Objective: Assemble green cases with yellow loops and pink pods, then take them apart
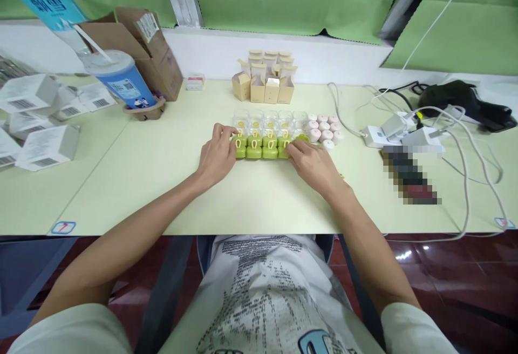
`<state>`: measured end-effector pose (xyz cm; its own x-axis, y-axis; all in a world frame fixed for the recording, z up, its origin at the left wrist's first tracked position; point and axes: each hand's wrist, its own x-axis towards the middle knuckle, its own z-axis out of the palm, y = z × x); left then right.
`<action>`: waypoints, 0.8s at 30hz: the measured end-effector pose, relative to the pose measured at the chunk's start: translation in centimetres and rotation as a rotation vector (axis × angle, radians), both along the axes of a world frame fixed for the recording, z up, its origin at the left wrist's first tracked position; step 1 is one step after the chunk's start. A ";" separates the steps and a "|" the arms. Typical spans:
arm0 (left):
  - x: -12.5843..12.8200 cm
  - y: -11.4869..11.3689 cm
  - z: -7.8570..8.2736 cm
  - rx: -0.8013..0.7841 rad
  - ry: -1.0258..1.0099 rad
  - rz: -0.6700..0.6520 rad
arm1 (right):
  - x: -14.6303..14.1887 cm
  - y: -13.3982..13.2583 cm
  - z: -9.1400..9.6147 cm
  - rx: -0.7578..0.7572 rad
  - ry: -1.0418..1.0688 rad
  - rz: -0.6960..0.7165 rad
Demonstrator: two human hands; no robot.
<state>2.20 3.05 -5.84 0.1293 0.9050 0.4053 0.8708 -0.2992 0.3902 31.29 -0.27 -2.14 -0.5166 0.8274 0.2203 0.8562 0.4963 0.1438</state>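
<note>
Several small green plastic cases (262, 149) with pale yellow loops on top stand in a tight row near the table's middle. Directly behind them is a row of clear plastic pieces (263, 119) with yellowish spots inside; whether they join the cases I cannot tell. My left hand (218, 151) presses bent fingers against the leftmost case. At the other end, my right hand (313, 162) curls its fingers over the rightmost case and partly hides it. A bit of green shows just behind that hand. Several pink-and-white round pieces (324, 127) sit close together to its right.
Small open cardboard boxes (265, 87) stand at the back. On the left are white boxes (48, 143), a blue cup (125, 81), a bottle (52, 6) and a brown carton (162, 62). Power strips (384, 135), cables and a black object (461, 103) occupy the right.
</note>
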 end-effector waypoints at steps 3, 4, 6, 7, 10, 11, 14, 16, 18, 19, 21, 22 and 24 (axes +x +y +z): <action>0.0 0.1 -0.1 0.010 -0.013 0.005 | 0.0 0.0 0.1 -0.004 0.001 0.008; 0.0 0.1 -0.2 0.014 -0.018 0.008 | 0.0 0.0 0.1 -0.008 0.010 0.016; 0.0 0.1 -0.2 0.024 -0.029 0.008 | 0.1 0.0 0.1 -0.017 0.031 0.027; 0.1 0.1 -0.2 0.027 -0.032 0.006 | 0.1 0.0 0.1 -0.021 0.038 0.027; 0.0 0.1 -0.2 0.033 -0.021 0.001 | 0.2 0.1 0.0 -0.027 0.044 0.019; 0.0 0.0 -0.2 0.034 -0.014 0.001 | 0.1 0.1 0.0 -0.028 0.043 0.017; 0.0 0.0 -0.1 0.024 -0.002 0.011 | -0.1 0.1 0.1 -0.038 0.037 0.016; 0.0 0.0 0.0 0.016 -0.008 0.019 | -0.1 0.0 0.3 -0.050 0.047 0.020; 0.0 0.1 0.0 0.018 -0.026 0.022 | 0.1 0.0 0.5 -0.052 0.095 0.006; 0.0 0.2 -0.1 0.024 -0.039 0.022 | 0.4 0.1 0.6 -0.040 0.137 -0.020; -0.1 0.4 -0.3 0.044 -0.071 0.015 | 1.2 0.4 0.7 0.013 0.237 -0.103; -0.2 0.5 -0.4 0.055 -0.088 0.011 | 1.7 0.6 0.7 0.047 0.281 -0.143; -0.4 0.7 -0.6 0.068 -0.114 0.005 | 2.7 1.1 0.5 0.089 0.329 -0.174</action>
<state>1.80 3.71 -6.46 0.0740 0.8754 0.4777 0.8236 -0.3238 0.4658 34.00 0.80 -1.65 -0.2602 0.8665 0.4260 0.9340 0.3378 -0.1165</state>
